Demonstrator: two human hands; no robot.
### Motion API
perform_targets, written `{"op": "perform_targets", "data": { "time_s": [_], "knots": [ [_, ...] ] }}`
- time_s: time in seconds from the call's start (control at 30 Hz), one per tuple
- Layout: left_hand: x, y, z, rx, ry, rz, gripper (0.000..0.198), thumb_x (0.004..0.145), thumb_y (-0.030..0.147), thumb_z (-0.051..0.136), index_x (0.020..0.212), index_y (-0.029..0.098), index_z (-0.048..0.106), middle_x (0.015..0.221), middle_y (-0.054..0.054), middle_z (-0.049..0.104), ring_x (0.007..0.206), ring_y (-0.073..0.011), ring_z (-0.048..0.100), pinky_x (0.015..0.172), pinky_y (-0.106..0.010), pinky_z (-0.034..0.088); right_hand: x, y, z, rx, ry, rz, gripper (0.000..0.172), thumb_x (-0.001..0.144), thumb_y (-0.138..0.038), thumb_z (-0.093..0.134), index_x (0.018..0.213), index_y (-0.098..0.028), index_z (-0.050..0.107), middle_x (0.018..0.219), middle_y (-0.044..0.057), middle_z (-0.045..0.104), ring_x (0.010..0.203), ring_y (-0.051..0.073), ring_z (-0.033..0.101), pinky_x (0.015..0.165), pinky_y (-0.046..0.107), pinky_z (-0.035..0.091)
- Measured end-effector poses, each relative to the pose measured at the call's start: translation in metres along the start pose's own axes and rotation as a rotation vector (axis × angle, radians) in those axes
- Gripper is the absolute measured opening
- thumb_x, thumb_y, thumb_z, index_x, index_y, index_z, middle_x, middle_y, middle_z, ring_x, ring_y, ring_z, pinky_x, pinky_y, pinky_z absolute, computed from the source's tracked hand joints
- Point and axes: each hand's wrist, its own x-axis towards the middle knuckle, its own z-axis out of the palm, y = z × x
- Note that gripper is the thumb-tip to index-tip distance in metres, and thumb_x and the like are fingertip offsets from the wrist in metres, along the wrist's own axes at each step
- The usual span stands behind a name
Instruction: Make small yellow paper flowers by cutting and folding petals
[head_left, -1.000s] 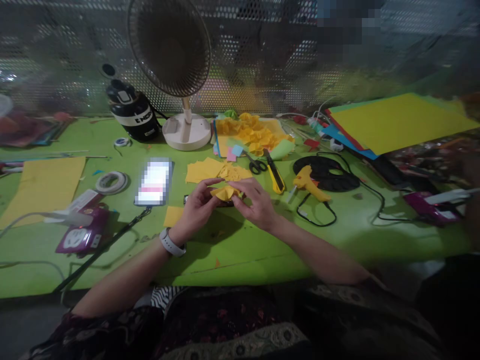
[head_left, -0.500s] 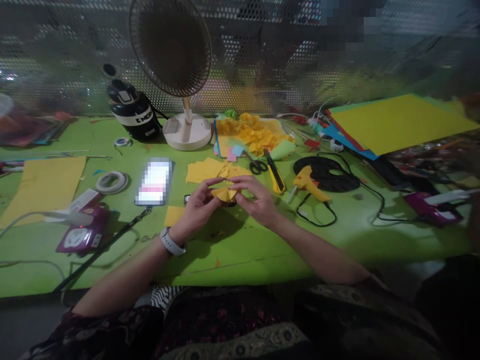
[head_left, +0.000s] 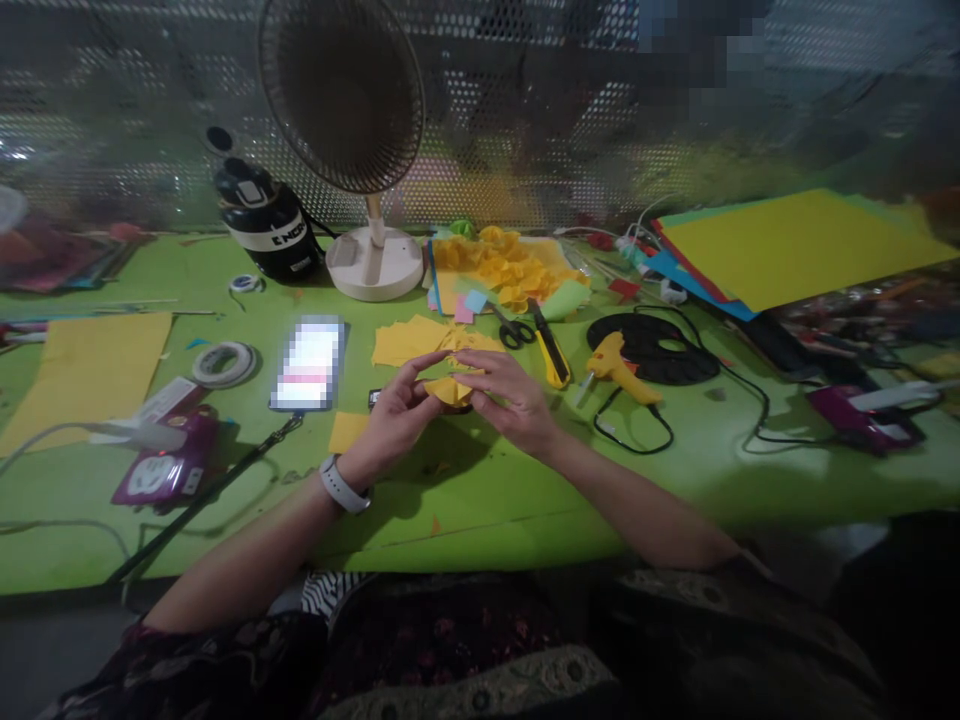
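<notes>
A small folded piece of yellow paper (head_left: 448, 391) is held up between my two hands over the green table (head_left: 480, 500). My left hand (head_left: 401, 412) pinches its left side between thumb and fingers. On its right side, my right hand (head_left: 514, 400) grips the paper with the thumb below and fingers above. Just beyond my fingertips lie cut yellow paper pieces (head_left: 409, 340). A small yellow paper square (head_left: 347, 432) rests beside my left wrist. Black scissors (head_left: 514, 332) and a yellow box cutter (head_left: 553, 350) lie past my right hand.
Right of my hands are a yellow glue gun (head_left: 619, 370) and a black palette (head_left: 675, 360). A phone (head_left: 307, 365) and a tape roll (head_left: 223, 364) lie left. A fan (head_left: 375, 265), a black bottle (head_left: 270, 225) and crumpled yellow paper shapes (head_left: 510, 262) stand behind.
My right hand's fingers have shifted slightly on the paper, with the index finger reaching further left across it. My left hand stays nearly where it was.
</notes>
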Motion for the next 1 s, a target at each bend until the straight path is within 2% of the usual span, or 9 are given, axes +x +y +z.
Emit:
{"op": "perform_targets", "data": {
  "time_s": [0.23,0.43,0.53,0.63,0.77,0.9,1.0],
  "knots": [
    [-0.001,-0.005,-0.001,-0.059,0.002,-0.019,0.059,0.083,0.017,0.069,0.138,0.023,0.049,0.079,0.001,0.071,0.074,-0.0125,0.069,0.073,-0.025,0.056,0.0,0.006,0.0,-0.14,-0.014,-0.084,0.024,0.091,-0.025,0.057,0.108,-0.029,0.072,0.126,0.006,0.068,0.122,0.024,0.06,0.101,0.052,0.05],
    [-0.001,-0.004,0.0,-0.114,0.051,0.029,0.051,0.082,0.015,0.069,0.129,0.023,0.054,0.07,0.005,0.067,0.068,-0.0102,0.067,0.073,-0.025,0.057,-0.004,0.003,0.005,-0.23,-0.043,-0.166,0.041,0.088,-0.024,0.058,0.128,-0.027,0.061,0.142,0.01,0.056,0.133,0.026,0.051,0.105,0.053,0.047],
    [0.0,-0.003,0.0,-0.08,0.082,0.037,0.046,0.082,0.016,0.069,0.125,0.023,0.056,0.07,0.005,0.067,0.069,-0.0108,0.067,0.072,-0.025,0.057,-0.006,0.002,0.007,-0.232,-0.079,-0.152,0.047,0.089,-0.027,0.058,0.136,-0.027,0.055,0.147,0.01,0.05,0.138,0.028,0.045,0.108,0.054,0.044],
    [0.001,-0.001,0.0,-0.038,0.084,0.039,0.044,0.083,0.02,0.069,0.124,0.021,0.055,0.076,0.002,0.07,0.072,-0.0116,0.068,0.073,-0.026,0.058,-0.006,0.001,0.008,-0.2,-0.069,-0.127,0.047,0.092,-0.025,0.053,0.139,-0.025,0.051,0.146,0.012,0.051,0.137,0.027,0.046,0.109,0.053,0.043],
    [0.0,0.002,0.001,0.022,0.082,0.099,0.038,0.084,0.025,0.069,0.119,0.018,0.055,0.081,0.0,0.072,0.072,-0.0118,0.069,0.071,-0.025,0.058,-0.006,-0.003,0.008,-0.219,0.0,-0.108,0.042,0.092,-0.02,0.053,0.134,-0.023,0.053,0.138,0.014,0.058,0.128,0.025,0.054,0.104,0.05,0.048],
    [-0.003,0.002,0.002,0.073,0.085,0.14,0.03,0.084,0.028,0.069,0.109,0.018,0.056,0.084,-0.002,0.073,0.075,-0.0138,0.07,0.071,-0.026,0.058,-0.005,-0.005,0.009,-0.261,0.1,-0.086,0.026,0.091,-0.024,0.056,0.117,-0.022,0.059,0.13,0.014,0.062,0.121,0.026,0.058,0.098,0.049,0.052],
    [-0.004,0.001,0.003,0.111,0.11,0.181,0.025,0.085,0.029,0.069,0.104,0.017,0.059,0.085,-0.003,0.073,0.075,-0.0148,0.071,0.073,-0.029,0.059,-0.005,-0.004,0.009,-0.271,0.109,-0.055,0.014,0.091,-0.025,0.056,0.103,-0.023,0.063,0.125,0.013,0.064,0.121,0.027,0.058,0.099,0.05,0.05]
  ]
}}
